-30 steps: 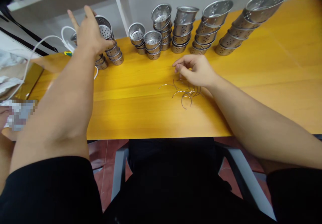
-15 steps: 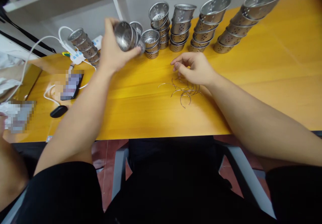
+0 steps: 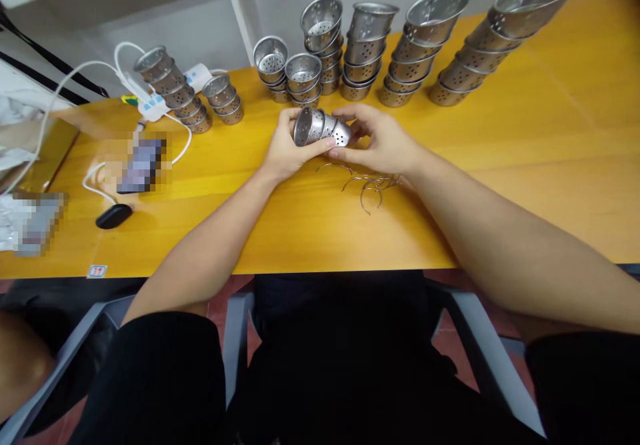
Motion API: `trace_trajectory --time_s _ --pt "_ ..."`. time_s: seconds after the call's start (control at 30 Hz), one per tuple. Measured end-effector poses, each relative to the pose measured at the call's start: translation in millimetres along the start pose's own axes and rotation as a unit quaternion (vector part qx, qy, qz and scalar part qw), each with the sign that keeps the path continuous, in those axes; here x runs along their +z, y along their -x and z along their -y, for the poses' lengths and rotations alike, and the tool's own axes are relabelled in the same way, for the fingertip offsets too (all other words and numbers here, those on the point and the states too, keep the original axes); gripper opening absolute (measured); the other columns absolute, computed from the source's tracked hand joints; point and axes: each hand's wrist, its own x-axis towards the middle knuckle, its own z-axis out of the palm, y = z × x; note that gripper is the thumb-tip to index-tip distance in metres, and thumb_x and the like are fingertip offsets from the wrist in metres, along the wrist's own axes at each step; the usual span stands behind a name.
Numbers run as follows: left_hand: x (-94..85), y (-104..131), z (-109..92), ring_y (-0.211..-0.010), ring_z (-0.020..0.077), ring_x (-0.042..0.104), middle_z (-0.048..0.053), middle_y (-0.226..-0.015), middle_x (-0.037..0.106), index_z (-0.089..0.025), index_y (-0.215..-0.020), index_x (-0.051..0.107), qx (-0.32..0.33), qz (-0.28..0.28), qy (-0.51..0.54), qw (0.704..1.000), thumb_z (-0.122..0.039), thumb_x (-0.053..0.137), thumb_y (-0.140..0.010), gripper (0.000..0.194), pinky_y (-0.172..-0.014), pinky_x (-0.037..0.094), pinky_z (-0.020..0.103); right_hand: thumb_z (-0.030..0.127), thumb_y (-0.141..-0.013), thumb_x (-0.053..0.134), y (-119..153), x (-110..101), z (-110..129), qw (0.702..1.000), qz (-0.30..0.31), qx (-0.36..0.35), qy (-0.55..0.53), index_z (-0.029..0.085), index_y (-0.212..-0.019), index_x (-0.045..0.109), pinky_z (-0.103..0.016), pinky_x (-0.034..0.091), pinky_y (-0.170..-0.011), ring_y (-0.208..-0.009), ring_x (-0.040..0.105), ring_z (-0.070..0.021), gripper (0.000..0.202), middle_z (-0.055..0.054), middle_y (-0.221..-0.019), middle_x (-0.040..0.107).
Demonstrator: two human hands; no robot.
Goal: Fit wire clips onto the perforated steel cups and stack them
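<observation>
My left hand [image 3: 290, 146] is closed around a short stack of perforated metal cups [image 3: 323, 128], tipped on its side with the wide mouth facing left. At the narrow end, my right hand [image 3: 377, 139] has its fingers and thumb curled about the bottom cup; some of its fingertips are hidden behind the stack. Just below my hands, several thin curved wire pieces [image 3: 371, 188] lie in a loose heap on the yellow table [image 3: 300, 231].
Behind my hands stand several stacks of such cups, including a tall leaning stack [image 3: 475, 61]. At left are two more stacks [image 3: 173, 88], a power strip [image 3: 153, 106] with white cables, a phone [image 3: 143, 165] and a black mouse-like object [image 3: 114, 216]. Another person's arm [image 3: 23, 358] shows far left.
My left hand has brought the cup stack from the back left to the front of my right hand. My right hand now touches the stack's narrow end.
</observation>
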Motion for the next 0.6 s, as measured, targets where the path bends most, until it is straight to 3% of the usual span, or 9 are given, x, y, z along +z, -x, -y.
trace_trajectory --time_s 0.2,0.37,0.5,0.6 --pt "-43.8 -3 5 -0.156 0.0441 0.083 0.009 -0.149 0.083 -0.033 -0.147 0.067 0.027 -0.070 -0.102 0.992 -0.087 0.124 -0.072 0.108 -0.145 0.064 0.066 0.082 -0.097 0.115 0 -13 -4 0.999 -0.027 -0.042 -0.004 0.033 -0.149 0.076 -0.063 0.071 -0.122 -0.137 0.079 -0.0437 0.082 -0.017 -0.164 0.082" --pt "-65.6 -4 13 -0.148 0.0418 0.085 0.009 -0.144 0.083 -0.032 -0.140 0.069 -0.001 -0.091 -0.139 0.986 -0.066 0.128 -0.075 0.095 -0.140 0.067 0.066 0.081 -0.091 0.119 2 -19 -15 0.999 -0.046 0.025 0.001 0.040 -0.144 0.074 -0.059 0.073 -0.109 -0.130 0.078 -0.0425 0.081 -0.010 -0.155 0.086" --pt "-73.6 -7 21 -0.159 0.0449 0.077 0.010 -0.143 0.079 -0.030 -0.132 0.073 -0.016 -0.120 -0.190 0.974 -0.037 0.127 -0.073 0.081 -0.150 0.058 0.073 0.051 -0.093 0.121 -3 -21 -35 0.995 -0.083 0.022 0.053 0.032 -0.143 0.075 -0.056 0.071 -0.116 -0.127 0.078 -0.0394 0.070 -0.015 -0.159 0.086" --pt "-84.6 -12 28 -0.152 0.0412 0.080 0.010 -0.146 0.080 -0.029 -0.135 0.071 -0.025 -0.149 -0.196 0.969 -0.021 0.120 -0.071 0.081 -0.149 0.060 0.070 0.029 -0.088 0.122 -9 -25 -53 0.988 -0.113 0.014 0.108 0.026 -0.138 0.076 -0.059 0.063 -0.131 -0.138 0.075 -0.0427 0.068 -0.021 -0.154 0.084"
